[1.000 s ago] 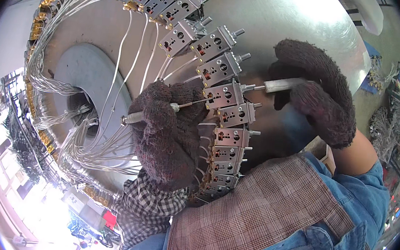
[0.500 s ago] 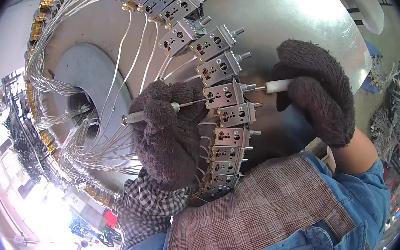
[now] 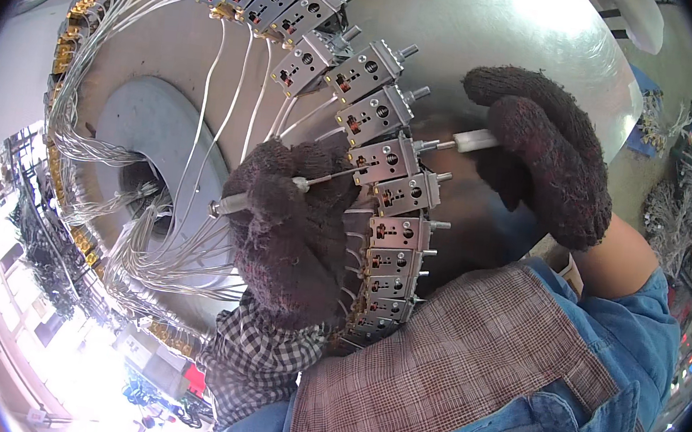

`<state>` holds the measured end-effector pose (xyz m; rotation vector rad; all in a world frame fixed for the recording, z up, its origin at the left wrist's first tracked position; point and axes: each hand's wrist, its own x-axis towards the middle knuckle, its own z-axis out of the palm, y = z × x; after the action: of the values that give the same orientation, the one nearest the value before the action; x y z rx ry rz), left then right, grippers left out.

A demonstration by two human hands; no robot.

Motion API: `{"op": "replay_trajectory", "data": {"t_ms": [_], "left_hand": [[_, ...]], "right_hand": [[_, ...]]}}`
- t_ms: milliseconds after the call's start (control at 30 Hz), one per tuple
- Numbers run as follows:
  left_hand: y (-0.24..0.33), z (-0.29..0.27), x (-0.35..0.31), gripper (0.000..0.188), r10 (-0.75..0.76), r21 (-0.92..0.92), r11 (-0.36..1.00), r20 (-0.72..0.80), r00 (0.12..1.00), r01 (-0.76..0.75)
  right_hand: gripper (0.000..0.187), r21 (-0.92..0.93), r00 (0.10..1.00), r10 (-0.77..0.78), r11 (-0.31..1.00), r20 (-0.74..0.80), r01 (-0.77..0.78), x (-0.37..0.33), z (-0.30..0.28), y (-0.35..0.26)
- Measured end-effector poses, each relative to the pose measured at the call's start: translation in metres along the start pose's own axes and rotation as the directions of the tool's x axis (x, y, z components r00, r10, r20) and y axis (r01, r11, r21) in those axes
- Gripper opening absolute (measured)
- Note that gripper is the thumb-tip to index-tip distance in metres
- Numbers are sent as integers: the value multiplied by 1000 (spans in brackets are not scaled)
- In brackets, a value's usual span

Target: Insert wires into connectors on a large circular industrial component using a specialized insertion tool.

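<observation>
My left hand (image 3: 289, 244), in a dark knitted glove, is closed around a screwdriver (image 3: 233, 203) with a greyish handle. Its thin shaft reaches right to the side of a small silver metal box (image 3: 386, 162) with a protruding spindle. My right hand (image 3: 555, 165), gloved alike, is closed on a slim tool with a white handle (image 3: 474, 140). That tool's thin metal tip meets the end of the same box's spindle, on the side opposite the screwdriver. Fingers hide much of both handles, and the right tool's exact kind cannot be made out.
Similar metal boxes (image 3: 401, 234) line the curved edge of a large round metal table (image 3: 497, 31). White wires (image 3: 233, 93) run inward to a grey ring (image 3: 123, 103) with a central hole. Brass-coloured parts (image 3: 66, 47) follow the far left rim. Wire bundles (image 3: 666, 218) lie beyond at right.
My right hand has shifted slightly left and its grip has turned a little, with the white handle still in it. My left hand and the screwdriver are nearly unmoved.
</observation>
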<state>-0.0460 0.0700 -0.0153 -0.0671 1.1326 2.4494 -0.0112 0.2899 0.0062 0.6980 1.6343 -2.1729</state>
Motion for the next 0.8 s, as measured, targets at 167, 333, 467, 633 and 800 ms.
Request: {"op": "replay_trajectory", "data": {"t_ms": [167,333,467,633,800], "left_hand": [[1,2,-1,26,-25,-16,1000,-56,998,24],[7,8,-5,29,-63,-33,998,-41,997,62],[9,12,-16,29,-106,-60,993,-47,993,103],[0,7,-18,31,-62,-10,998,-64,996,61],[1,8,-15,37,-99,-33,994,35,994,100]], "right_hand": [[44,-58,976,-219,974,4,219,4,-3,17],[46,-6,934,-354,935,45,354,2,-12,27],[43,-45,973,-217,976,-73,214,-21,-13,31],[41,12,979,-178,984,-97,180,-27,-8,38],[36,50,975,-215,975,-59,218,-25,-5,39]]}}
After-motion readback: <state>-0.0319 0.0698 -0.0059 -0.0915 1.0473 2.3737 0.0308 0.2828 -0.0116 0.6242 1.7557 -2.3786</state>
